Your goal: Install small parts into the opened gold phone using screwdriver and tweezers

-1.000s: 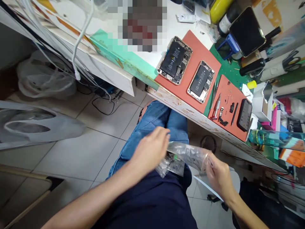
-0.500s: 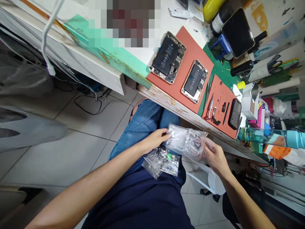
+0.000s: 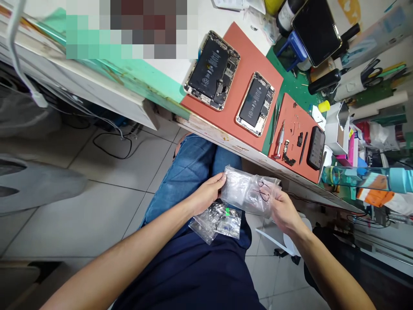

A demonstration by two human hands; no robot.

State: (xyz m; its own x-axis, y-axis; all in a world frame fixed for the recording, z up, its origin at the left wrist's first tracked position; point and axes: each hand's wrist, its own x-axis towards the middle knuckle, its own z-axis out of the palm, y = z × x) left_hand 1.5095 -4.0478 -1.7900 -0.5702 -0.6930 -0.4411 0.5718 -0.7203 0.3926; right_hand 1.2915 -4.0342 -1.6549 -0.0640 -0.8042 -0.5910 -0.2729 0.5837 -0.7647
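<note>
I sit at a workbench and hold a clear plastic bag [image 3: 248, 193] above my lap, with dark markings on its right part. My left hand [image 3: 208, 193] grips its left end and my right hand [image 3: 280, 209] grips its right end. A second pile of small clear bags [image 3: 217, 220] with small parts and a green spot lies on my lap just below. On the bench's red mat [image 3: 248, 64] lie two opened phones, a larger one [image 3: 212, 70] and a smaller one [image 3: 254, 104], batteries showing.
A smaller red mat [image 3: 298, 116] carries a screwdriver [image 3: 279, 140], small parts and a dark phone [image 3: 315, 147]. Clutter crowds the right end of the bench: a black tablet [image 3: 316, 30], scissors [image 3: 371, 73], boxes and a teal bottle [image 3: 355, 177]. Cables hang at left over the tiled floor [image 3: 106, 185].
My left hand rose from the bags on my lap and took the left end of the clear bag; both hands now hold it stretched. The view shifted right.
</note>
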